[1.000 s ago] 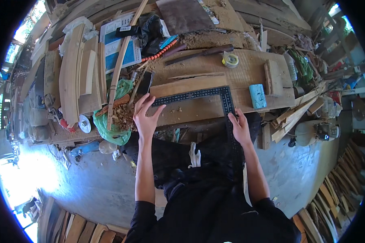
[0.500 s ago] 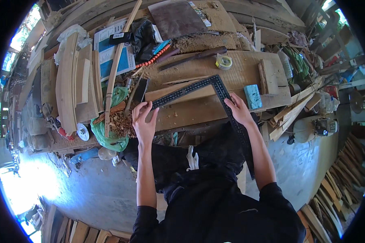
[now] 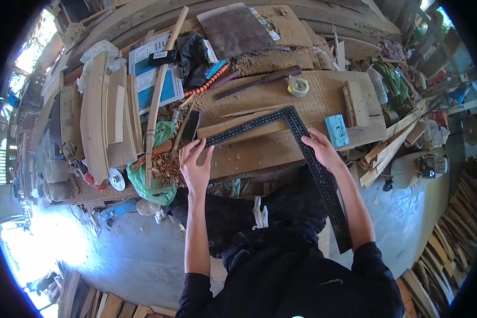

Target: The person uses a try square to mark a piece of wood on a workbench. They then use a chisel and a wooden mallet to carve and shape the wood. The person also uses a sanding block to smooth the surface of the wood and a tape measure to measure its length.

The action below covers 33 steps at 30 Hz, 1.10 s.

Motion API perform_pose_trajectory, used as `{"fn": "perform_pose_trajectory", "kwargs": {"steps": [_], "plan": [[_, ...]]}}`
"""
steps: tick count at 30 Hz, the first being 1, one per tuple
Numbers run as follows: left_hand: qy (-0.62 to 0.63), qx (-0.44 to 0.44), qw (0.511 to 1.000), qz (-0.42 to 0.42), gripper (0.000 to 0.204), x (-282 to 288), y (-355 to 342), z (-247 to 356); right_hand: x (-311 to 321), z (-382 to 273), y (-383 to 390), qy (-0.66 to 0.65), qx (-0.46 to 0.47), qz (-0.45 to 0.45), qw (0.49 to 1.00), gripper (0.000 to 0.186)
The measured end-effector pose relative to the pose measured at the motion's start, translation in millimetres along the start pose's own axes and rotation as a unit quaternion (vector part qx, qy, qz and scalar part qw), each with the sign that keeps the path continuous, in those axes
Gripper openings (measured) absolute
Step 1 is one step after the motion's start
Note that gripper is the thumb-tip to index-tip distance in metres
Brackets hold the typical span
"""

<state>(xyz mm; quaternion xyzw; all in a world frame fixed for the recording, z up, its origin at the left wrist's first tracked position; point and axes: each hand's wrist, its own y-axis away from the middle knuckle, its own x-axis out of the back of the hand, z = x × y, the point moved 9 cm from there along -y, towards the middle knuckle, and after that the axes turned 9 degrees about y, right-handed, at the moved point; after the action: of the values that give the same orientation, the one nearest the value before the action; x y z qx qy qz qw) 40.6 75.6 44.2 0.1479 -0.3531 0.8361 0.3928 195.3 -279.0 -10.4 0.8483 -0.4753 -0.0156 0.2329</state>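
A black L-shaped framing square [image 3: 314, 161] with white markings hangs over the near side of the workbench, its corner pointing away from me. My left hand [image 3: 196, 165] pinches the free end of its shorter arm between thumb and fingers. On the longer arm, below the corner, my right hand [image 3: 322, 147] grips the outer edge. That arm slants down past my right forearm toward my lap. Beneath the square lies a narrow light wooden board [image 3: 252, 125] on the bench. A turquoise block [image 3: 336, 131] sits just beyond my right hand.
On the bench are a yellow-and-clear tape roll [image 3: 298, 87], a long dark tool [image 3: 257, 84] and a small wood block [image 3: 358, 103]. Curved wooden pieces [image 3: 94, 122], a thin strip [image 3: 161, 100] and a green plastic bag [image 3: 150, 185] lie left. Stacked planks [image 3: 450, 233] stand right.
The square's long arm has tilted so its marked face shows more broadly, its lower end further right and nearer me. Both hands keep their grip. The whole view has shifted slightly.
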Motion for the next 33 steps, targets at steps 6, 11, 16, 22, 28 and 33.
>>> {"fn": "perform_pose_trajectory", "kwargs": {"steps": [6, 11, 16, 22, 28, 33], "plan": [[0.010, 0.010, 1.000, -0.001, 0.031, 0, 0, -6, 0, -9, 6, 0.005, -0.026, 0.063, 0.998, 0.029], [-0.049, -0.022, 0.997, -0.046, 0.032, -4, -8, 1, -6, 4, 7, -0.085, -0.067, 0.040, 0.993, 0.024], [-0.017, -0.002, 1.000, -0.011, 0.030, -5, -14, -2, -14, 5, 18, -0.102, -0.044, 0.053, 0.992, 0.024], [0.032, 0.031, 0.997, 0.058, 0.024, -5, -5, -10, -14, 15, 19, -0.068, -0.038, 0.106, 0.991, 0.035], [0.034, 0.056, 0.995, 0.074, 0.025, -9, -10, -7, -19, 64, 12, -0.071, -0.020, 0.131, 0.989, 0.048], [0.015, 0.033, 0.997, 0.062, 0.025, -7, -10, -11, -32, 48, 15, -0.088, -0.027, 0.100, 0.991, 0.066]]}}
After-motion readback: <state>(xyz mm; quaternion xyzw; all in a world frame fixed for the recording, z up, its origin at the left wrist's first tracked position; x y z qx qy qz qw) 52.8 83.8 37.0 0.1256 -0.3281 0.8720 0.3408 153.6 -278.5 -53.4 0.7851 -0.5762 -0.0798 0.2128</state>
